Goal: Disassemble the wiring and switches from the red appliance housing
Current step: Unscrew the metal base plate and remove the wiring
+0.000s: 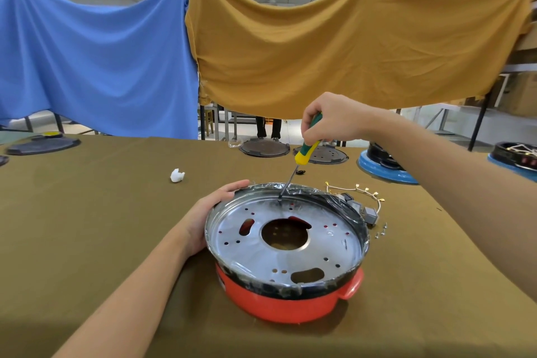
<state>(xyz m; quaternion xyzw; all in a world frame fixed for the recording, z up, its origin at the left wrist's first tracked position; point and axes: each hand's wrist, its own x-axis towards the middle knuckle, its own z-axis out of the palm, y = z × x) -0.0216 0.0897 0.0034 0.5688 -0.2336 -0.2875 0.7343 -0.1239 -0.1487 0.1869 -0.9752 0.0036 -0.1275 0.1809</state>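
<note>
The red appliance housing (279,304) stands on the table in front of me, its silver perforated metal plate (255,244) facing up inside a black rim. My left hand (207,216) holds the housing's left rim, fingers curled along the edge. My right hand (328,122) grips a green and yellow screwdriver (305,151) above the far side; its tip touches the plate near the far rim. A white wire harness with brass terminals (357,192) and a grey switch block (370,213) lie on the table just right of the housing, beside a few loose screws (381,231).
A crumpled white scrap (177,175) lies left of centre on the olive table cloth (87,227). Black round base plates (264,147) and blue appliance housings (386,166) line the far edge. Blue and mustard cloths hang behind the table.
</note>
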